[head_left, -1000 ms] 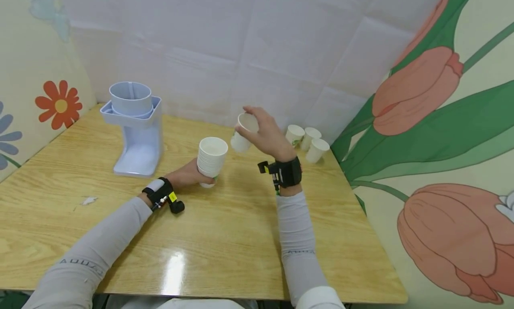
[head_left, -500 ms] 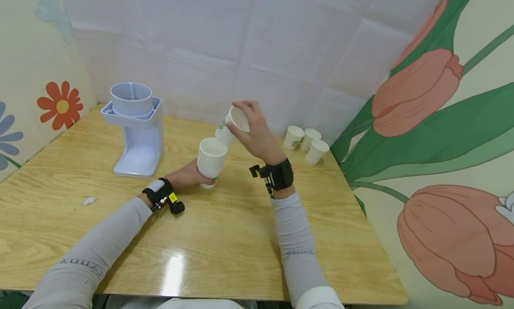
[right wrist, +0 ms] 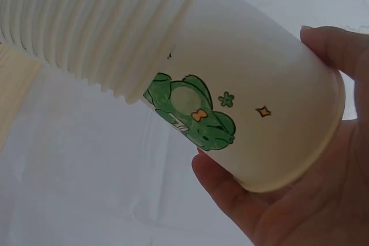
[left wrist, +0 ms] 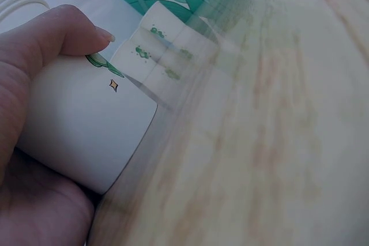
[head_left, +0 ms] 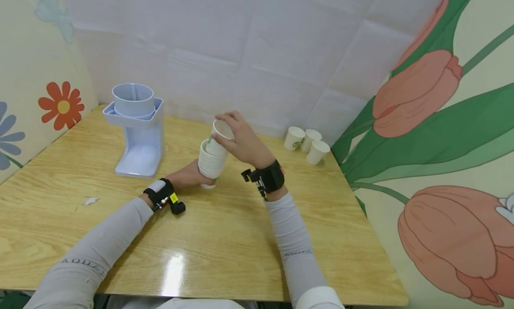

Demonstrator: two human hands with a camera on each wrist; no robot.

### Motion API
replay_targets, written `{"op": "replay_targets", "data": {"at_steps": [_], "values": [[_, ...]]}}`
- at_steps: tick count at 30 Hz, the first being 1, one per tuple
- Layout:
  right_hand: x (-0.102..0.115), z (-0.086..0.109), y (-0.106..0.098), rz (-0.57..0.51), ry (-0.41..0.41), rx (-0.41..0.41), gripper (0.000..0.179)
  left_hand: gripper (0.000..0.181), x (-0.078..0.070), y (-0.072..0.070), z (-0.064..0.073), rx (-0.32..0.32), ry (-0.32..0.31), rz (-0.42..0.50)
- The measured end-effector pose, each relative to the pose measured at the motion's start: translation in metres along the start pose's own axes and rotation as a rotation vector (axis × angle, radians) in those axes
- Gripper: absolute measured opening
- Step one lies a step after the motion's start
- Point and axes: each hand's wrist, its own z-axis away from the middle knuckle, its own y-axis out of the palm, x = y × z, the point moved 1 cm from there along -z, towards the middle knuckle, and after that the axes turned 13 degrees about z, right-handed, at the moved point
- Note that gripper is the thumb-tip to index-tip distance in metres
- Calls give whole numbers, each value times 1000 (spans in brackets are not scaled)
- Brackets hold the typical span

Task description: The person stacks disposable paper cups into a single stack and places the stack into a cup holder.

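Note:
A stack of nested white paper cups (head_left: 209,165) stands upright on the table, gripped low down by my left hand (head_left: 189,175). In the left wrist view, thumb and fingers curl round the lowest cup (left wrist: 86,119), close over the wood. My right hand (head_left: 246,144) pinches a single paper cup (head_left: 218,139) near its rim, with the cup's lower end inside the top of the stack. A green cartoon animal shows on this cup in the right wrist view, partly covered by the ridged rims of the stack (right wrist: 98,21).
Three more paper cups (head_left: 317,152) stand together at the table's back right. A pale blue holder (head_left: 140,144) with a round container (head_left: 132,101) on top stands at the back left. A white sheet (head_left: 192,54) hangs behind the wooden table (head_left: 225,246).
My right hand has moved left and down with the cup, from right of the stack into its top opening. My left hand has kept its grip on the stack in place.

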Motion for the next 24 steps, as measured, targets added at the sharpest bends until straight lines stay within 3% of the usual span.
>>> {"op": "replay_targets", "data": {"at_steps": [13, 24], "values": [[4, -1, 4, 55, -30, 35, 51, 68, 1, 1, -1, -14, -26, -5], [8, -3, 13, 92, -43, 125, 51, 64, -2, 3, 2, -6, 4, -1]]}}
